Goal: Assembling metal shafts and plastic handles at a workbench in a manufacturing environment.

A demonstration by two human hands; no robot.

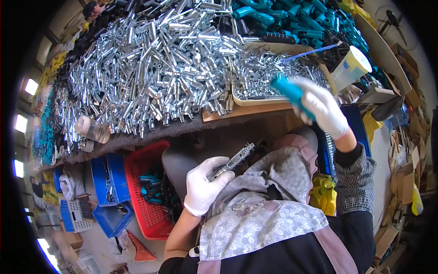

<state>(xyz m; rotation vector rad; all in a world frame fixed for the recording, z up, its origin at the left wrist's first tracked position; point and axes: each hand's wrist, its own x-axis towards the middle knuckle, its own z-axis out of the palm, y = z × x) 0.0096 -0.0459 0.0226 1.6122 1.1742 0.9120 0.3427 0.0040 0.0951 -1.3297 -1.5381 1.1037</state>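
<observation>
My left hand (203, 186), in a white glove, is closed round a slim metal tool mechanism (232, 162) and holds it in front of my chest, its notched end pointing up and right. A white glove also covers my right hand (325, 109), whose fingers wrap a teal plastic handle (292, 93) above the near right edge of the workbench. Just beyond that hand lies a shallow tray (264, 102) full of small metal parts (260, 75). A thin blue stick (310, 53) rests over the tray.
Shiny metal pieces (155, 68) heap over the bench's left and middle, with teal handles (301, 20) at the back right. A paper cup (351, 68) tilts right of the tray; a clear jar (92, 129) lies at the front left. Below stand a red basket (137, 182) and blue bins (109, 178).
</observation>
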